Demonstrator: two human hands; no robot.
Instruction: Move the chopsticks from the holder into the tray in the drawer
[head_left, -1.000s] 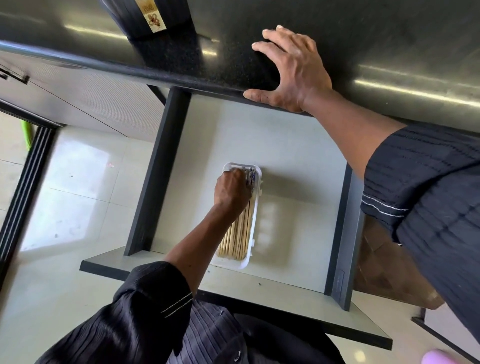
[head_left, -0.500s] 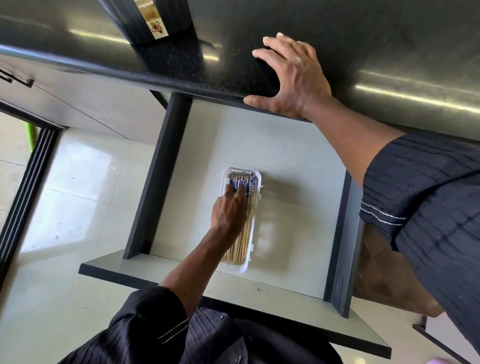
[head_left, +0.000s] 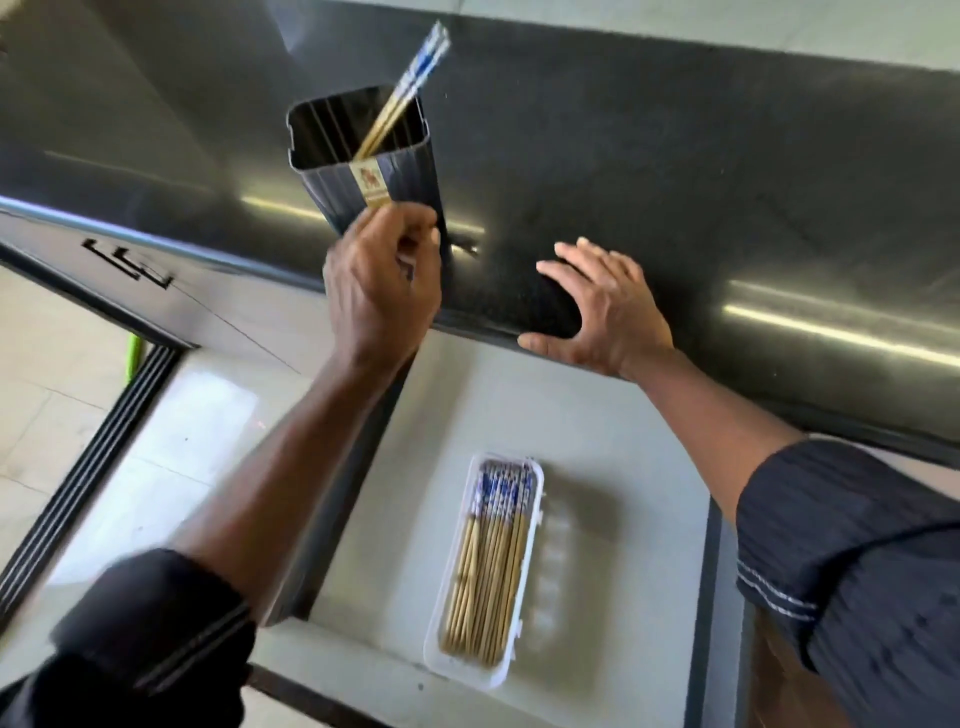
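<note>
A dark ribbed holder (head_left: 363, 140) with a gold label stands on the black counter, and a few blue-topped chopsticks (head_left: 410, 88) lean out of it to the right. My left hand (head_left: 382, 286) is raised in front of the holder's lower part, fingers curled, with nothing visible in it. My right hand (head_left: 602, 312) lies flat on the counter's front edge, fingers spread. Below, the open drawer (head_left: 623, 467) holds a white tray (head_left: 535, 556) with several chopsticks (head_left: 491, 556) lying lengthwise, blue ends toward the counter.
The glossy black counter (head_left: 675, 156) fills the top of the view. The drawer's dark side rail (head_left: 332, 519) runs under my left forearm. A pale tiled floor (head_left: 52, 389) and a dark floor track (head_left: 88, 478) are at the left.
My left hand has left the tray in the drawer and risen to the holder on the counter. The view has tilted up, bringing the holder's opening into sight. My right hand stays on the counter edge.
</note>
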